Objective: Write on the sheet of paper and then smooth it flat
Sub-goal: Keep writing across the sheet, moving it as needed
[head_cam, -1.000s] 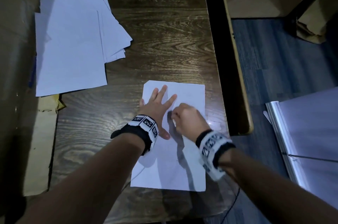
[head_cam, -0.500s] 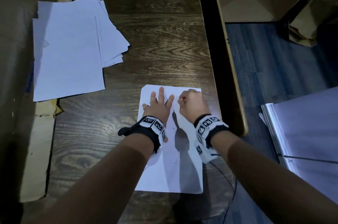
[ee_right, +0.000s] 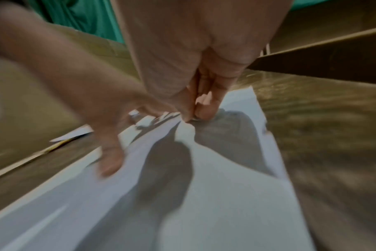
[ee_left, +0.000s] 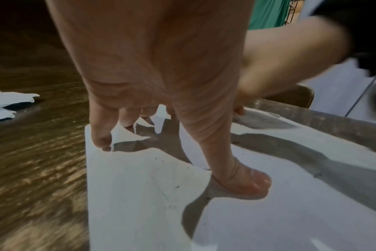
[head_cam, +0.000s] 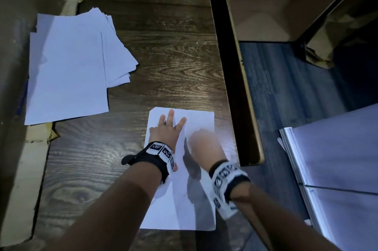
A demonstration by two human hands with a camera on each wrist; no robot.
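The sheet of paper [head_cam: 180,199] lies on the dark wood-grain table [head_cam: 163,56] near its right edge, pinned by the left hand [head_cam: 166,128], which is spread flat with fingers straight and gripping nothing. The right hand [head_cam: 201,144] — its fingertips bunched as if pinching a small writing tool, though blur hides whether anything is there — has drawn back from the top edge it reached half a second ago. That retreat suggests the writing is ending — smoothing remains.
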